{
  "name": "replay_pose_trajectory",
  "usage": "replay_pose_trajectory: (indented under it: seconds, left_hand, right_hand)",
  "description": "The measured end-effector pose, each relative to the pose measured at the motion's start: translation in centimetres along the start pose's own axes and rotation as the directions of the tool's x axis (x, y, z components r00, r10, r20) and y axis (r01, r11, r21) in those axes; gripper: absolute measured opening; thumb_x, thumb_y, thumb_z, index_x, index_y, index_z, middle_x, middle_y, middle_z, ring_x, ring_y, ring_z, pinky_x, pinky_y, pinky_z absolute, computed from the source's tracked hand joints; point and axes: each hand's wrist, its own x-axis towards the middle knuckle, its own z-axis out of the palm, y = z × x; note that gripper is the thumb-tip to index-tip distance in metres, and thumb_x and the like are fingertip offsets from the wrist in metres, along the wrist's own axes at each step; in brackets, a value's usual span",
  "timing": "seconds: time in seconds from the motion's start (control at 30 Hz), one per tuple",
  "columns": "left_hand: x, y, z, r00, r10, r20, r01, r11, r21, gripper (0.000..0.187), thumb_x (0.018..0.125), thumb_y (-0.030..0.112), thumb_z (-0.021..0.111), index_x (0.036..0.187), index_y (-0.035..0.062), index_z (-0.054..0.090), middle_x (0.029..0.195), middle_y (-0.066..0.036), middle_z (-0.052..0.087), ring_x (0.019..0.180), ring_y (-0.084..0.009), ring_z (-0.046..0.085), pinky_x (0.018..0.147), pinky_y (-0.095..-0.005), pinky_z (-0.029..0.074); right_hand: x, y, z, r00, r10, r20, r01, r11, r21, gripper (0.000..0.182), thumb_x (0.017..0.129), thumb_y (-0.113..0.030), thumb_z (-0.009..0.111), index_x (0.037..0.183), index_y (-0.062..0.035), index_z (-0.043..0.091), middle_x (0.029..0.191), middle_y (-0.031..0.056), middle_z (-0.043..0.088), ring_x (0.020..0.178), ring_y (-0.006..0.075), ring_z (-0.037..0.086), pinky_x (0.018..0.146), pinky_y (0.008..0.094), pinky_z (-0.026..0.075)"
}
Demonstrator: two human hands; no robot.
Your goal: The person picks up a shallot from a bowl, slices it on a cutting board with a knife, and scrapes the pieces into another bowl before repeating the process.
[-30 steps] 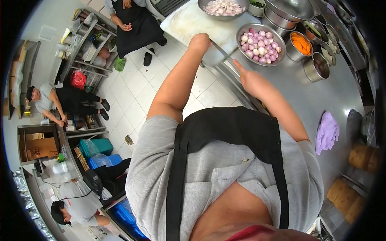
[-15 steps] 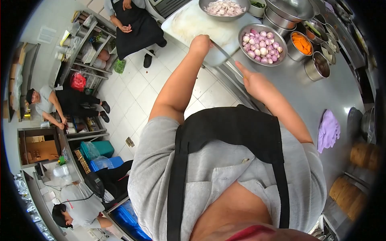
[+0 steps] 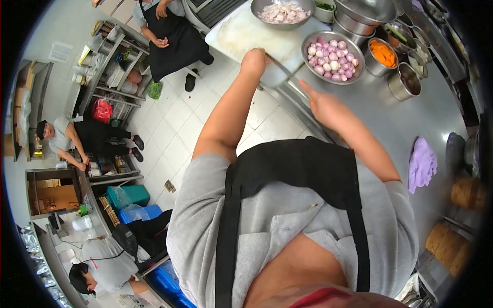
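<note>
My left hand point(image 3: 255, 59) is shut on a knife point(image 3: 281, 66), whose blade slants down to the right over the near corner of a white cutting board point(image 3: 239, 28). My right hand point(image 3: 322, 104) hovers at the edge of the steel counter point(image 3: 390, 120). Its index finger is stretched out toward the blade's tip, and I cannot tell whether they touch. Just beyond the knife stands a steel bowl of whole peeled shallots point(image 3: 333, 51). A second bowl of cut shallots point(image 3: 282, 11) sits at the board's far end.
Steel containers stand behind the shallots, one with orange carrot pieces point(image 3: 382, 51) and a small pot point(image 3: 405, 79). A purple cloth point(image 3: 422, 164) and bamboo steamers point(image 3: 465, 192) are on the right. On the tiled floor to the left are three people point(image 3: 169, 31), shelves and blue bins.
The view has shifted slightly. Both hands stay nearly where they were, the knife still in my left hand and my right index finger still by the blade.
</note>
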Motion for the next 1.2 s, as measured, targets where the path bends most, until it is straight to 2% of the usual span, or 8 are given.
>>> replay_pose_trajectory:
  seconds: [0.07,0.13,0.5,0.57,0.67,0.73,1.1,1.2]
  left_hand:
    - [0.3,0.1,-0.1,1.000,0.007,-0.018,-0.007,1.000,-0.023,0.008,0.073,0.012,0.063,0.074,0.0040,0.065,0.078,-0.016,0.065,0.077,-0.0306,0.063,0.072,-0.0391,0.050]
    - [0.6,0.2,-0.1,1.000,0.008,-0.020,-0.009,0.999,-0.035,0.008,0.072,0.012,0.063,0.074,0.0040,0.065,0.078,-0.016,0.065,0.077,-0.0306,0.063,0.072,-0.0390,0.050]
    - [0.4,0.1,0.3,0.999,0.017,-0.049,-0.021,0.997,-0.076,0.011,0.074,0.010,0.060,0.075,0.0000,0.065,0.076,-0.016,0.066,0.074,-0.0312,0.064,0.070,-0.0386,0.049]
    - [0.3,0.0,0.1,0.999,0.015,-0.047,-0.012,0.998,0.067,0.012,0.075,0.012,0.060,0.074,0.0000,0.064,0.077,-0.018,0.066,0.075,-0.0319,0.064,0.070,-0.0396,0.049]
    - [-0.1,0.3,-0.2,0.998,0.038,-0.054,-0.035,0.998,0.046,0.013,0.075,0.012,0.060,0.071,0.0000,0.062,0.077,-0.018,0.066,0.074,-0.0328,0.064,0.070,-0.0399,0.049]
    - [0.3,0.5,-0.2,0.997,0.043,-0.066,-0.040,0.998,0.048,0.013,0.075,0.012,0.060,0.072,0.0000,0.062,0.077,-0.018,0.065,0.074,-0.0330,0.064,0.069,-0.0398,0.049]
    - [0.3,0.6,-0.4,1.000,0.007,-0.016,-0.008,1.000,-0.011,0.014,0.076,0.013,0.058,0.076,0.0003,0.065,0.078,-0.017,0.066,0.075,-0.0319,0.064,0.071,-0.0379,0.049]
    - [0.1,-0.1,0.0,1.000,-0.023,-0.011,0.024,0.997,0.077,0.013,0.074,0.015,0.065,0.079,0.0029,0.067,0.084,-0.018,0.065,0.079,-0.0329,0.063,0.072,-0.0398,0.050]
  right_hand:
    - [0.0,-0.1,0.3,1.000,0.009,-0.016,-0.008,0.998,0.061,0.058,0.089,-0.012,0.045,0.143,-0.0258,0.028,0.071,0.0240,0.059,0.062,0.0384,0.058,0.063,0.0477,0.047]
    - [0.4,0.7,0.5,1.000,-0.020,-0.010,0.020,1.000,-0.001,0.058,0.089,-0.012,0.045,0.143,-0.0265,0.028,0.071,0.0238,0.059,0.062,0.0379,0.058,0.063,0.0471,0.047]
    - [0.0,0.6,0.3,0.999,0.030,0.028,-0.031,0.999,0.022,0.059,0.089,-0.013,0.045,0.143,-0.0270,0.027,0.070,0.0227,0.059,0.062,0.0366,0.058,0.062,0.0465,0.047]
    - [0.2,0.8,0.4,1.000,-0.004,0.019,0.004,1.000,0.004,0.059,0.089,-0.013,0.044,0.143,-0.0268,0.027,0.070,0.0226,0.059,0.061,0.0363,0.058,0.062,0.0461,0.047]
    - [0.0,0.4,0.1,0.997,0.054,0.061,-0.056,0.998,0.031,0.059,0.088,-0.013,0.045,0.143,-0.0262,0.027,0.071,0.0227,0.059,0.061,0.0364,0.058,0.062,0.0457,0.047]
    - [0.2,1.2,0.7,1.000,-0.016,0.017,0.015,0.999,0.035,0.059,0.088,-0.013,0.045,0.143,-0.0263,0.027,0.071,0.0228,0.059,0.061,0.0363,0.058,0.062,0.0455,0.047]
    - [0.0,0.9,0.5,0.999,0.024,0.037,-0.026,0.998,0.048,0.061,0.087,-0.012,0.046,0.143,-0.0271,0.027,0.071,0.0230,0.059,0.062,0.0369,0.058,0.062,0.0455,0.047]
    - [0.1,1.1,0.5,0.999,0.015,0.042,-0.018,0.997,0.072,0.062,0.087,-0.011,0.046,0.143,-0.0269,0.027,0.071,0.0228,0.059,0.062,0.0371,0.058,0.062,0.0457,0.046]
